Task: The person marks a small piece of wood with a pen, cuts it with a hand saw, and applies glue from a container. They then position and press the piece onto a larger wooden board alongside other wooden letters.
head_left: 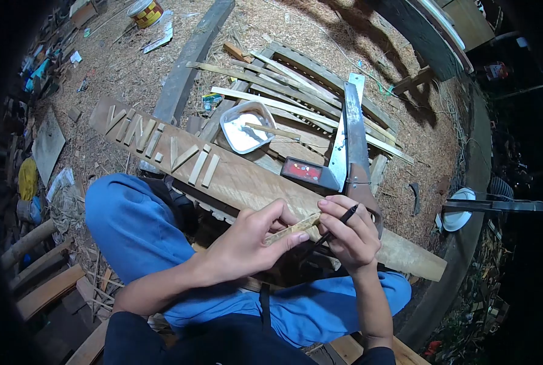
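Between my two hands, above the long board (256, 185), is a thin wood strip (305, 223). My left hand (250, 237) pinches its near end between thumb and fingers. The fingertips of my right hand (350, 234) meet its far end, and a dark pen-like stick (347, 214) also sits in that hand. Small wood pieces (203, 165) lie in letter-like shapes on the left half of the board. Beyond the board, a square white tub (234, 135) holds white paste, with a flat stick (273, 131) resting across it.
Two handsaws, one with a red and black handle (305, 171), lean over slats (283, 85) past the board. A grey beam (189, 67) lies behind at left. A patterned bucket (145, 13) stands at the far left. A white bowl (460, 210) is at right.
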`<state>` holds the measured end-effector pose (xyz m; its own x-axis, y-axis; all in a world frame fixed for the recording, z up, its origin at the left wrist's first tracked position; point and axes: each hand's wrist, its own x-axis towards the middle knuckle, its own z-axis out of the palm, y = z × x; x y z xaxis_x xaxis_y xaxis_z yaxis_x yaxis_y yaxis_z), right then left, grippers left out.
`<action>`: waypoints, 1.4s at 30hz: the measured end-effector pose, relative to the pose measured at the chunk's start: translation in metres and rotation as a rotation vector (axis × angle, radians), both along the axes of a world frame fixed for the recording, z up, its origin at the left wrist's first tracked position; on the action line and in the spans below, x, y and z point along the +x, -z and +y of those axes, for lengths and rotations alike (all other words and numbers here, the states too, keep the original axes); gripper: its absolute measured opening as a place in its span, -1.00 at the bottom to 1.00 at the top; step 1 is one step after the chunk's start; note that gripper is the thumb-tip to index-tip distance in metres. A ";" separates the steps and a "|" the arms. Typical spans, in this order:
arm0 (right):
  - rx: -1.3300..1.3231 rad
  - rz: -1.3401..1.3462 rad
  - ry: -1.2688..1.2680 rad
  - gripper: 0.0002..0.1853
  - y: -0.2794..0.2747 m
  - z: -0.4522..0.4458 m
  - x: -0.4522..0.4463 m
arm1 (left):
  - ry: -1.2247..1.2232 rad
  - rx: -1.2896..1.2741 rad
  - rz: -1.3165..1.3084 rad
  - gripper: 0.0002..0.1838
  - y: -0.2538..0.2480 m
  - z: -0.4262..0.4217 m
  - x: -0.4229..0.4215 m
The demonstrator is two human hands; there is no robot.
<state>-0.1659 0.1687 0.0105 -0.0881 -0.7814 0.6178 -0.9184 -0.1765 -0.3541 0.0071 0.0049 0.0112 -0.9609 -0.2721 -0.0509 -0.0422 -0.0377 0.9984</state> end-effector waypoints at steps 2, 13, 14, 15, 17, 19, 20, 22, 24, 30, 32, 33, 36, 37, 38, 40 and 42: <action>-0.043 0.024 -0.005 -0.68 0.001 -0.001 0.002 | 0.000 -0.006 0.017 -0.78 0.001 0.003 0.000; -0.079 -0.078 0.002 -0.66 0.002 0.004 0.008 | -0.039 -0.053 0.067 -0.79 0.001 0.009 0.004; -0.080 -0.078 0.003 -0.66 0.002 0.003 0.009 | -0.038 -0.053 0.067 -0.79 0.000 0.009 0.004; -0.089 -0.084 0.010 -0.65 0.002 0.003 0.010 | -0.037 -0.058 0.065 -0.80 -0.001 0.008 0.004; -0.096 -0.090 0.017 -0.65 0.002 0.004 0.009 | -0.037 -0.061 0.063 -0.80 0.000 0.009 0.002; -0.048 -0.064 0.022 -0.62 0.003 0.005 0.007 | -0.023 -0.019 0.035 -0.81 0.002 0.008 0.001; -0.049 -0.065 0.021 -0.62 0.002 0.007 0.005 | -0.025 -0.019 0.034 -0.81 0.002 0.007 0.001; 0.072 -0.055 -0.028 -0.63 0.000 0.011 -0.002 | -0.006 -0.045 0.009 -0.81 0.001 0.003 -0.001; 0.123 -0.098 -0.049 -0.63 -0.007 0.011 -0.003 | 0.036 -0.086 -0.044 -0.79 -0.007 -0.007 -0.002; 0.216 -0.474 -0.060 -0.46 -0.012 0.020 0.003 | 0.159 -0.137 -0.024 -0.74 -0.006 -0.015 -0.003; 0.279 -0.583 -0.065 -0.55 -0.015 0.022 0.007 | 0.216 -0.182 -0.008 -0.74 -0.004 -0.017 -0.003; 0.292 -0.593 -0.040 -0.65 -0.018 0.021 0.010 | 0.209 -0.248 0.023 -0.75 0.000 -0.018 -0.003; 0.278 -0.511 -0.033 -0.67 -0.013 0.021 0.010 | 0.210 -0.324 0.012 -0.74 -0.007 -0.022 -0.004; 0.265 -0.521 -0.016 -0.68 -0.013 0.020 0.010 | 0.220 -0.332 -0.031 -0.72 -0.010 -0.024 -0.004; 0.264 -0.520 -0.017 -0.68 -0.015 0.020 0.011 | 0.220 -0.334 -0.030 -0.72 -0.010 -0.025 -0.004; 0.276 -0.571 0.020 -0.73 -0.019 0.021 0.011 | 0.192 -0.543 -0.014 -0.66 -0.010 -0.028 -0.003; 0.291 -0.701 0.090 -0.76 -0.019 0.023 0.015 | 0.034 -0.715 0.077 -0.67 -0.007 -0.030 -0.004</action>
